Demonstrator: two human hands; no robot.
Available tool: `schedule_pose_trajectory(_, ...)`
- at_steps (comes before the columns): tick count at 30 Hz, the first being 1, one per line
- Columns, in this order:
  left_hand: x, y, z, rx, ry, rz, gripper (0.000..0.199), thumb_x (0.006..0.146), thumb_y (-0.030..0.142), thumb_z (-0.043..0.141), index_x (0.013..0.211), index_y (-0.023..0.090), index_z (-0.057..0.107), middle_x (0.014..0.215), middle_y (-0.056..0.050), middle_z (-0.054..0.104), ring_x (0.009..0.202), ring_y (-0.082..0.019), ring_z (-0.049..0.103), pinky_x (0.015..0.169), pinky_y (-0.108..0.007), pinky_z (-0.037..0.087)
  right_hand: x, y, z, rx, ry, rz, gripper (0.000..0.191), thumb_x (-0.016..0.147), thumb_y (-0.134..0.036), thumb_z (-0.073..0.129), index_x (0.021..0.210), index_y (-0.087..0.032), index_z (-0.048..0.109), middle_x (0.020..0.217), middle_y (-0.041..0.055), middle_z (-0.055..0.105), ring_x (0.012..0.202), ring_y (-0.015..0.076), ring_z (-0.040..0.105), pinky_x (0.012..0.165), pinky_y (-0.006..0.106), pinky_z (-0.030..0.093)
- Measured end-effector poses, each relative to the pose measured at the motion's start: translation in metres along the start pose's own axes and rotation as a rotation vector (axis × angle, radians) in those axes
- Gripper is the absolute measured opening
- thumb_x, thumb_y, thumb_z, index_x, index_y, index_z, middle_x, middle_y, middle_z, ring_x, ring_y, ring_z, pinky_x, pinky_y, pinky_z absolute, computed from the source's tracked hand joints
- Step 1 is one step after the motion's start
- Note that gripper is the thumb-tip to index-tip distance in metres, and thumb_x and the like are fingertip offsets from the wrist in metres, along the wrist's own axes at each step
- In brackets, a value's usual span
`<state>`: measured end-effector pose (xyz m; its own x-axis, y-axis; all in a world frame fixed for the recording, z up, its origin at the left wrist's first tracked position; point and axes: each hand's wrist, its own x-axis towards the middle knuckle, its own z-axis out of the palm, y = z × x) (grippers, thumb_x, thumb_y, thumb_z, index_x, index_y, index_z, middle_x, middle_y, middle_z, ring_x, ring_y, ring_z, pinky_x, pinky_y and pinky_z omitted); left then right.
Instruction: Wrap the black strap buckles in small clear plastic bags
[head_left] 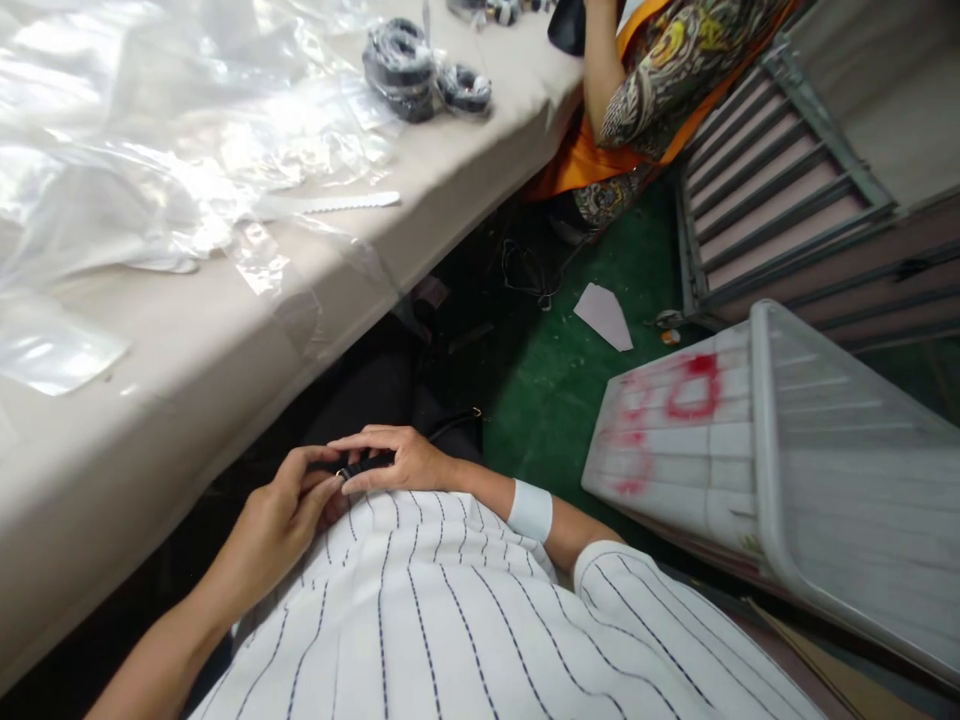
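Observation:
In the head view, a thin black strap (369, 463) with a small gold-coloured metal piece is held at my lap, against the striped shirt. My left hand (281, 510) pinches it near the metal piece, thumb and fingers closed. From the other side, my right hand (412, 459) grips the strap between its thumb and fingers. Most of the strap is hidden by the fingers. Past my right hand, a dark cord with a gold-coloured end (477, 413) lies over the dark trousers; I cannot tell whether it belongs to the strap.
Clear plastic bags (247, 150) cover much of the cloth-covered table (187, 350). Black coils in plastic wrap (399, 68) sit at its edge. A white crate (675, 440) and a metal rack (787, 180) stand to the right. Another person's patterned sleeve (667, 80) is at the far end.

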<state>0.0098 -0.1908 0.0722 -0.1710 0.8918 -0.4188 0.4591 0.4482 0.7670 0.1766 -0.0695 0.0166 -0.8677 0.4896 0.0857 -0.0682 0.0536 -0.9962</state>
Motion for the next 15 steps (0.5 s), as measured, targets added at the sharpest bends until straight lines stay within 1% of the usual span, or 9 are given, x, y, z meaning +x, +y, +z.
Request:
schedule_pose_trajectory(2, 0.0, 0.003, 0.01, 0.01, 0.1, -0.004, 0.041, 0.09, 0.06, 0.048, 0.113, 0.026, 0.048, 0.069, 0.001, 0.068, 0.062, -0.019, 0.064, 0.061, -0.03, 0.051, 0.001, 0.003, 0.001, -0.057, 0.001, -0.046, 0.035, 0.079, -0.027, 0.08, 0.11, -0.013, 0.072, 0.094, 0.0031, 0.064, 0.09, 0.0123, 0.062, 0.089, 0.024, 0.049)
schedule_pose_trajectory(4, 0.0, 0.002, 0.017, -0.102, 0.168, -0.049, 0.042, 0.087, 0.062, 0.053, 0.109, 0.026, 0.05, 0.064, 0.003, 0.064, 0.059, -0.017, 0.06, 0.057, -0.026, 0.047, 0.0, 0.004, 0.001, -0.136, -0.014, -0.089, 0.028, 0.08, -0.028, 0.079, 0.102, -0.011, 0.073, 0.092, 0.0036, 0.065, 0.088, 0.0119, 0.063, 0.087, 0.022, 0.05)
schedule_pose_trajectory(6, 0.0, 0.0, 0.021, -0.288, 0.198, -0.13, 0.045, 0.081, 0.063, 0.061, 0.104, 0.026, 0.051, 0.059, 0.004, 0.06, 0.054, -0.014, 0.053, 0.05, -0.021, 0.042, -0.001, 0.003, 0.002, -0.227, -0.009, -0.112, 0.026, 0.084, -0.032, 0.075, 0.102, -0.013, 0.072, 0.093, 0.0037, 0.066, 0.088, 0.0116, 0.064, 0.086, 0.02, 0.05)
schedule_pose_trajectory(9, 0.0, -0.001, 0.025, -0.526, 0.244, -0.23, 0.051, 0.072, 0.063, 0.072, 0.098, 0.024, 0.053, 0.055, 0.005, 0.058, 0.051, -0.01, 0.047, 0.047, -0.017, 0.037, -0.003, -0.002, 0.004, -0.395, 0.0, -0.133, 0.026, 0.091, -0.037, 0.066, 0.104, -0.015, 0.072, 0.096, 0.0043, 0.069, 0.089, 0.0118, 0.066, 0.086, 0.018, 0.049)
schedule_pose_trajectory(11, 0.0, 0.001, 0.027, -0.615, 0.265, -0.25, 0.053, 0.068, 0.062, 0.077, 0.096, 0.024, 0.053, 0.055, 0.006, 0.057, 0.051, -0.009, 0.046, 0.047, -0.015, 0.036, -0.004, -0.005, 0.006, -0.495, -0.001, -0.16, 0.03, 0.095, -0.04, 0.061, 0.106, -0.014, 0.072, 0.097, 0.0051, 0.07, 0.089, 0.0124, 0.066, 0.084, 0.019, 0.049)
schedule_pose_trajectory(15, -0.001, 0.005, 0.03, -0.722, 0.283, -0.292, 0.055, 0.063, 0.059, 0.083, 0.094, 0.023, 0.055, 0.05, 0.007, 0.053, 0.048, -0.006, 0.039, 0.044, -0.012, 0.029, -0.003, -0.007, 0.008, -0.617, -0.035, -0.206, 0.035, 0.099, -0.041, 0.054, 0.108, -0.012, 0.071, 0.098, 0.006, 0.071, 0.09, 0.0124, 0.066, 0.082, 0.019, 0.048)
